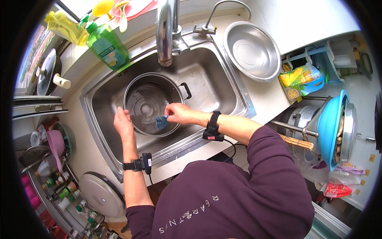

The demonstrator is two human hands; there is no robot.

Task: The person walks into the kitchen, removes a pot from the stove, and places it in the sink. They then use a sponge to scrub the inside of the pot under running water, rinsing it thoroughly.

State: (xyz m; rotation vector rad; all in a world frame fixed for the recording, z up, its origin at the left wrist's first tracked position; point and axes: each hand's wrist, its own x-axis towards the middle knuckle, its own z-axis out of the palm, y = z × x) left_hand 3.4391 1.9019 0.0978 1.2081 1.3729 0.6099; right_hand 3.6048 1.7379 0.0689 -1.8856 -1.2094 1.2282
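A metal pot with some water inside sits in the left part of the stainless steel sink. Its black side handle points right. Between the thumb and fingers of my right hand is a blue cloth, held low inside the pot over its near right side. My left hand is at the pot's left rim and covers the spot opposite the visible handle. The chrome faucet hangs behind the pot.
A metal basin rests on the counter right of the sink. Green dish soap and a yellow bottle stand at the back left. A large grey lid leans near the left counter edge. A blue bowl is racked at right.
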